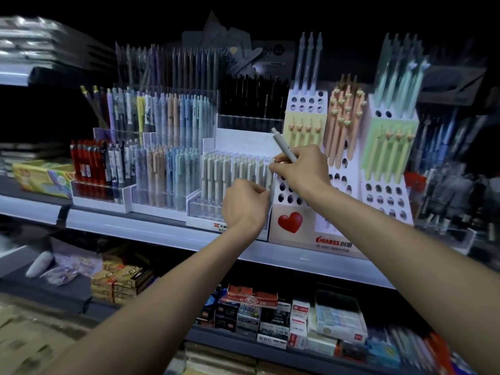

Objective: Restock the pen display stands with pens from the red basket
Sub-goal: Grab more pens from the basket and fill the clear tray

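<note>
One grey pen (282, 144) juts up tilted from the right hand (303, 169), its grip closed round the barrel. That hand's fingertips (274, 161) also nip the right end of the row (230, 171) in the white stand (235, 139) at frame centre, and the left hand (244, 204) just below pinches that same end. The left should steady the neighbours and part a gap, so the pen drops upright into a free hole rather than slanting in; the red basket is out of view.

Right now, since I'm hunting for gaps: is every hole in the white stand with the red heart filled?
No, the stand with the red heart shows several empty holes on its lower tiers.
</note>
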Available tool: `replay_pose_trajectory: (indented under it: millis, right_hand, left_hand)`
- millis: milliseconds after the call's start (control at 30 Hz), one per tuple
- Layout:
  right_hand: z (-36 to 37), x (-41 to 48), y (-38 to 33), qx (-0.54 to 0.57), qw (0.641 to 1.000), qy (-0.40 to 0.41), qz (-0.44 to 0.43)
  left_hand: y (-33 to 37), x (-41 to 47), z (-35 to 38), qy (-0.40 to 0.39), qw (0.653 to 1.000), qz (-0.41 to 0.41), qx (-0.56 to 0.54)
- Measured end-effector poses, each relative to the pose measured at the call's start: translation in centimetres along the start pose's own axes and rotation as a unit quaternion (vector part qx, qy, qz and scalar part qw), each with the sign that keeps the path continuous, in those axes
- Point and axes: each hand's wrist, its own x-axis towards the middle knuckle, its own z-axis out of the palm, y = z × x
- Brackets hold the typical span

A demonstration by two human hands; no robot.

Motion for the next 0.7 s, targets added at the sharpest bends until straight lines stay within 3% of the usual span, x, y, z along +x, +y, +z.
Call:
replay_pose_trajectory:
  millis: [700]
  right_hand:
    - [0.1, -0.3, -0.8, 0.002, 0.999, -0.029, 0.041]
  left_hand:
    - [0.0, -0.9, -0.4, 0.009, 0.999, -0.017, 0.039]
